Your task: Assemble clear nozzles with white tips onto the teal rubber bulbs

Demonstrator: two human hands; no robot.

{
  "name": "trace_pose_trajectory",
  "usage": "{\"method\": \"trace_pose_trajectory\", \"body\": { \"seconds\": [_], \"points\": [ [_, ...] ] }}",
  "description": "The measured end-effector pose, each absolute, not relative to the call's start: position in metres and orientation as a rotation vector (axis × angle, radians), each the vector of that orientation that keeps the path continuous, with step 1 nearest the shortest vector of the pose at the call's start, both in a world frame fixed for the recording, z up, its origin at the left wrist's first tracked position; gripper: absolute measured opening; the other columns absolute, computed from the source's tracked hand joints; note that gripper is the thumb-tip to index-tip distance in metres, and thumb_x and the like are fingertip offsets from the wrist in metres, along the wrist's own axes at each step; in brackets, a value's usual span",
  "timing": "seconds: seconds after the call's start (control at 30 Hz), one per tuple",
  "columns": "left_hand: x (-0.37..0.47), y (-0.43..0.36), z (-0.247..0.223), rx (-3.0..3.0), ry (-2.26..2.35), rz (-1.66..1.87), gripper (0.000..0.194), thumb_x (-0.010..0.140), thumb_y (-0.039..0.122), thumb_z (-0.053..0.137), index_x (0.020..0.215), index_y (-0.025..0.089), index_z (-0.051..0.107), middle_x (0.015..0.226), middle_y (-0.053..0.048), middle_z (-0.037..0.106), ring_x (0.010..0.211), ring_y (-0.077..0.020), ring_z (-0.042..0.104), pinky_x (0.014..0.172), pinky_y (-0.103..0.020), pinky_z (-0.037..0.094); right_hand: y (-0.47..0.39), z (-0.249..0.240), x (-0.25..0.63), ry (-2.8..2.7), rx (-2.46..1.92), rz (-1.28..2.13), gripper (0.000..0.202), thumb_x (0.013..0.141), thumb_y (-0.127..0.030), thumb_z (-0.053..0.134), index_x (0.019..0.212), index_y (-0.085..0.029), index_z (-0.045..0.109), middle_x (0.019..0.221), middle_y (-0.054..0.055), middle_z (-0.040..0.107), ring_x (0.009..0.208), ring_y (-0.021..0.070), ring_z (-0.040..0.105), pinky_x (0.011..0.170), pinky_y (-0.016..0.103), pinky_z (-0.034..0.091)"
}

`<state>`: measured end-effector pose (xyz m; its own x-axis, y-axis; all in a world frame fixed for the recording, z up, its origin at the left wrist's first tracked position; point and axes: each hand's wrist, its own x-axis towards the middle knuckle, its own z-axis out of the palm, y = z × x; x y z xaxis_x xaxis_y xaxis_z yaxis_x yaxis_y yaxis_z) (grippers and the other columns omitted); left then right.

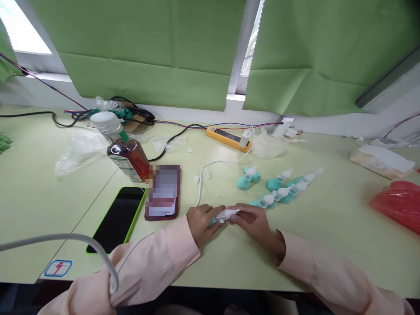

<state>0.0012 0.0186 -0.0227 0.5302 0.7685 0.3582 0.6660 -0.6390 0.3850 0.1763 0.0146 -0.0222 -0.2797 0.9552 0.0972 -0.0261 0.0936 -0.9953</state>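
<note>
Low over the near middle of the table, my left hand (204,224) wraps round the teal end of a small squeeze bulb with a clear neck (222,215). My right hand (253,221) pinches a white tapered tip (233,211) at the other end of that neck. Tip and neck meet, though how firmly they fit I cannot tell. Most of the teal part is hidden by my left fingers. Beyond my right hand lie several teal squeeze bulbs (243,182) with white tips, some of them in a slanting row (282,195).
Left of my hands lie a phone in a red case (178,205) and a black-screened phone (118,216). A bottle of brown liquid (129,157) stands behind them. A white cable (201,181) runs to a yellow power strip (226,138). A red plastic bag (398,205) lies far right.
</note>
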Motion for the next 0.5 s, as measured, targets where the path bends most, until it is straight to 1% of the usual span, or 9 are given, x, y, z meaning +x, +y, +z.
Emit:
{"method": "trace_pose_trajectory", "body": {
  "seconds": [0.1,0.17,0.23,0.33,0.4,0.5],
  "points": [
    [0.001,0.019,-0.024,2.595,1.219,0.755,0.031,0.078,0.035,0.042,0.1,0.017,0.054,0.066,-0.003,0.063,0.062,-0.0158,0.058,0.051,-0.024,0.041,0.016,-0.024,0.178,-1.442,-0.959,1.385,0.016,0.065,-0.015,0.062,0.081,-0.02,0.065,0.08,0.003,0.062,0.07,0.0138,0.057,0.062,0.026,0.049],
    [0.001,0.018,-0.023,2.566,1.224,0.769,0.03,0.077,0.035,0.043,0.099,0.018,0.055,0.066,-0.003,0.063,0.061,-0.0153,0.058,0.05,-0.023,0.04,0.016,-0.024,0.177,-1.442,-0.952,1.398,0.016,0.066,-0.016,0.061,0.08,-0.021,0.065,0.081,0.003,0.062,0.073,0.0137,0.056,0.064,0.025,0.048],
    [0.002,0.017,-0.022,2.508,1.228,0.789,0.03,0.076,0.034,0.044,0.098,0.018,0.055,0.066,-0.003,0.063,0.06,-0.0142,0.057,0.051,-0.022,0.039,0.016,-0.022,0.176,-1.445,-0.949,1.404,0.013,0.067,-0.017,0.06,0.079,-0.021,0.066,0.078,0.002,0.061,0.069,0.0116,0.056,0.061,0.023,0.047],
    [0.002,0.016,-0.02,2.417,1.224,0.785,0.029,0.076,0.033,0.045,0.098,0.019,0.057,0.065,-0.002,0.063,0.057,-0.0133,0.056,0.05,-0.022,0.038,0.016,-0.017,0.173,-1.448,-0.941,1.412,0.009,0.069,-0.02,0.058,0.069,-0.02,0.067,0.078,0.002,0.057,0.065,0.0097,0.053,0.054,0.02,0.046],
    [0.003,0.016,-0.019,2.352,1.219,0.763,0.028,0.075,0.032,0.046,0.098,0.021,0.058,0.064,-0.002,0.063,0.057,-0.0131,0.056,0.05,-0.021,0.037,0.015,-0.014,0.171,-1.454,-0.939,1.396,0.012,0.069,-0.022,0.058,0.061,-0.019,0.066,0.08,0.002,0.054,0.067,0.0097,0.053,0.054,0.02,0.046],
    [0.004,0.015,-0.017,2.234,1.204,0.741,0.025,0.073,0.03,0.048,0.095,0.022,0.06,0.065,-0.001,0.064,0.056,-0.0121,0.055,0.05,-0.02,0.036,0.015,-0.013,0.17,-1.469,-0.935,1.384,0.014,0.07,-0.023,0.057,0.059,-0.019,0.065,0.079,0.002,0.052,0.067,0.0095,0.051,0.054,0.02,0.045]
  ]
}}
